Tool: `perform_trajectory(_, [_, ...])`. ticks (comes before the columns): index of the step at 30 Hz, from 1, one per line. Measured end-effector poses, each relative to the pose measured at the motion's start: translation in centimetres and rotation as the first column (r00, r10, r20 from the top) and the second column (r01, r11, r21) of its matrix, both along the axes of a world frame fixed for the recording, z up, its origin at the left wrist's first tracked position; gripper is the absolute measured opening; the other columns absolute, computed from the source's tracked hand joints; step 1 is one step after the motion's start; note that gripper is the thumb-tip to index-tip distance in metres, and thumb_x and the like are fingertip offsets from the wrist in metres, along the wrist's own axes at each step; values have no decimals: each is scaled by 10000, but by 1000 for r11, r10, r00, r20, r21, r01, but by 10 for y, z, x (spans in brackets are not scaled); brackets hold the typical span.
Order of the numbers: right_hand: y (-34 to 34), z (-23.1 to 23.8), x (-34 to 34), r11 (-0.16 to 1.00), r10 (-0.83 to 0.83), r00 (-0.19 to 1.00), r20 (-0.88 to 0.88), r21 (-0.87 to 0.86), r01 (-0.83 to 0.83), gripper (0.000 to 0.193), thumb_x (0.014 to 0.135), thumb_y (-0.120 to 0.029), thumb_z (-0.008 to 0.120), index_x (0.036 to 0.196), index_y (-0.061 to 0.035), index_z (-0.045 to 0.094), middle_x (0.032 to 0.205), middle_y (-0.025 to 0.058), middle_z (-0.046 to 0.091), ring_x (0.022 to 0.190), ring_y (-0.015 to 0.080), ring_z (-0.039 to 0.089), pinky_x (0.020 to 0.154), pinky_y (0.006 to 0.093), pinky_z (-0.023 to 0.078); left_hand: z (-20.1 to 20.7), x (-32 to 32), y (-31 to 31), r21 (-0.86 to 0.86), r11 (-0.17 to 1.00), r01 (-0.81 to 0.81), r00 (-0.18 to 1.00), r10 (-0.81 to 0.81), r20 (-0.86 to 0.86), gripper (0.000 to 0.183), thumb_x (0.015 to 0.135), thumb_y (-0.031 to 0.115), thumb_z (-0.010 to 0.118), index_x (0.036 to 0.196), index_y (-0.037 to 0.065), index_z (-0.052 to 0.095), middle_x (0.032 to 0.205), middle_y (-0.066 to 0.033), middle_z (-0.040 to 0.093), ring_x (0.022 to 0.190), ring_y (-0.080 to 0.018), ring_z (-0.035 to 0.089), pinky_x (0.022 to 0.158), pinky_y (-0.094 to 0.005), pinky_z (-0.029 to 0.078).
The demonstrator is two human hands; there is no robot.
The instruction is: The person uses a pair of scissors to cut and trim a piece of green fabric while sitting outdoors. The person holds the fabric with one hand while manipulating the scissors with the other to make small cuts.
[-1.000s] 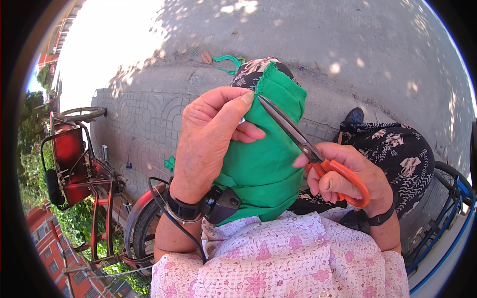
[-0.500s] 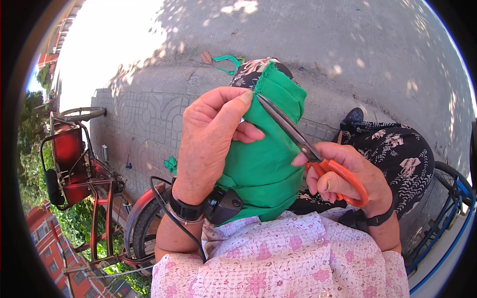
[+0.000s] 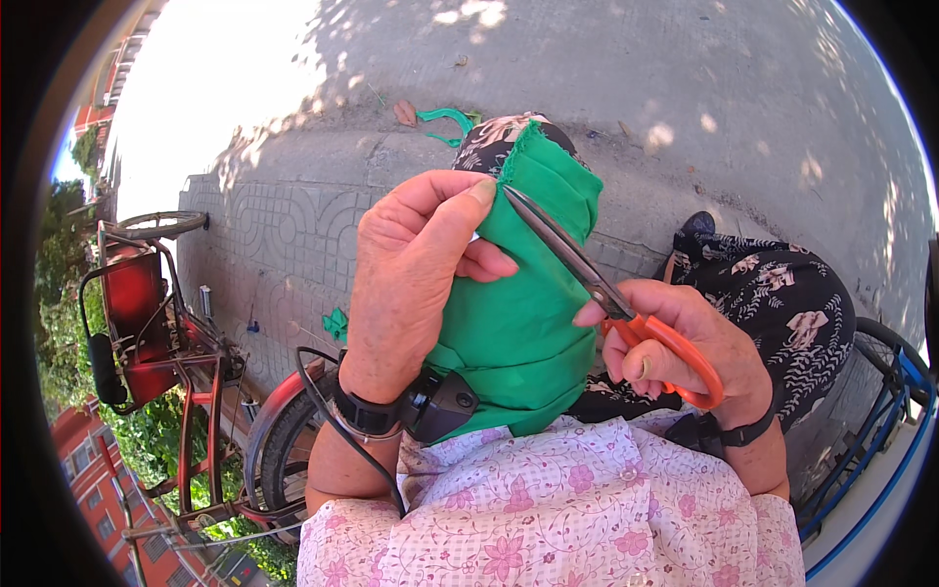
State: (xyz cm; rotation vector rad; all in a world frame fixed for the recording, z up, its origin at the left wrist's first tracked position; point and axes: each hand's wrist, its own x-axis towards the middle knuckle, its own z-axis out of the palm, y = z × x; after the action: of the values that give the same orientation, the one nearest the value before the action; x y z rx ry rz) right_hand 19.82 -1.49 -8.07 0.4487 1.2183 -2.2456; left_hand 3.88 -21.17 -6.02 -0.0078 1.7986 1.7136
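Note:
Green cloth (image 3: pixel 518 333) is spread over my lap and one knee, with a frayed edge along its far left side. My left hand (image 3: pixel 411 245) pinches that edge between thumb and forefinger; a small white bit shows under the thumb. In my right hand (image 3: pixel 685 342) is a pair of scissors (image 3: pixel 567 252) with orange handles and dark metal blades. The blades look closed or nearly so, and their tips lie at the cloth's edge, right beside my left fingertips. Whether cloth sits between the blades is hard to see.
A red tricycle (image 3: pixel 147 313) stands at the left on patterned paving. Green strips (image 3: pixel 445 119) and a dry leaf (image 3: pixel 405 112) lie on the ground beyond my knee, a green scrap (image 3: pixel 335 323) near my left wrist. A blue-framed wheeled thing (image 3: pixel 895 391) is at the right.
Almost nothing differs. Both hands and the scissors have shifted very slightly to the left, with the same grips.

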Motion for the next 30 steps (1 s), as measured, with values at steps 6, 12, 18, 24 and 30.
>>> perform_trajectory(6, [1, 1, 0, 1000, -22, 1000, 14, -12, 22, 574, 863, -372, 810, 1252, -7, 597, 798, -15, 621, 627, 46, 545, 560, 199, 450, -1, 0, 1, 1, 1000, -2, 1000, 2, -12, 200, 980, 180, 653, 1047, -5, 688, 837, -28, 690, 613, -105, 670, 551, -206, 523])
perform_trajectory(12, [0, 0, -1, 1000, -16, 999, 39, -26, 17, 580, 857, -382, 813, 1250, -11, 602, 806, -16, 622, 627, 46, 546, 563, 196, 455, -2, 0, 1, 6, 1000, -3, 1000, 3, -20, 198, 979, 172, 655, 1057, -6, 689, 842, -31, 692, 618, -101, 671, 553, -204, 525])
perform_trajectory(18, [-1, 0, 0, 999, -25, 999, 43, -36, 26, 616, 846, -420, 816, 1252, -9, 602, 799, -16, 619, 627, 50, 552, 563, 198, 457, -2, 1, 1, -4, 1000, -4, 1000, 4, -23, 196, 978, 172, 656, 1061, -2, 691, 838, -30, 692, 614, -100, 670, 555, -205, 527])
perform_trajectory(24, [-1, 0, -1, 999, -24, 999, 44, -32, 26, 633, 840, -429, 819, 1256, -4, 602, 796, -17, 618, 627, 48, 552, 564, 196, 454, -2, 1, 1, -6, 1000, -11, 1000, 10, -27, 194, 980, 180, 653, 1051, 3, 692, 828, -26, 691, 608, -95, 665, 549, -204, 522])
perform_trajectory(30, [-1, 1, -2, 999, -37, 998, 49, -37, 39, 631, 839, -431, 819, 1250, -3, 603, 793, -19, 615, 629, 48, 548, 566, 194, 449, -3, 1, 1, 5, 1000, -15, 1000, 15, -25, 194, 980, 180, 653, 1050, 4, 692, 825, -22, 690, 602, -91, 659, 549, -202, 518])
